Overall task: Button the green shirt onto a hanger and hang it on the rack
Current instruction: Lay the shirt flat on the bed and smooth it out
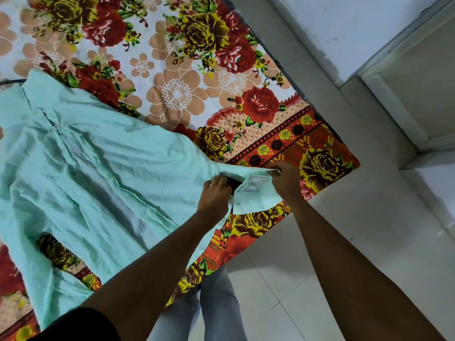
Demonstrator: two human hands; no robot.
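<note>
You are early in the job, as far as this view lets you judge. The pale mint-green cotton shirt (93,168) lies spread flat on the bed, over the flower-printed bedsheet in red, yellow and tan (172,77), its hem end away to the left and its collar (253,195) near the bed's corner, close to you. The front placket looks closed along its length, though you cannot make out single buttons on it.

Both of your hands work at the collar. Your left hand (215,193) has its fingers curled together and tucked into the neck opening; something dark shows under them, and whether that is a hanger or only sheet you cannot tell. Your right hand (285,179) pinches the upper edge of the collar between thumb and fingers, lifting it open.

What is left, then: seating a hanger inside the shoulders, fastening the top, and carrying the shirt to a rack. No rack shows here.

Around you: grey tiled floor (283,267) and a white wall (357,28) with a white door frame (389,94) close to the bed corner. Your own legs in light trousers (216,311) stand against the bed's edge.
</note>
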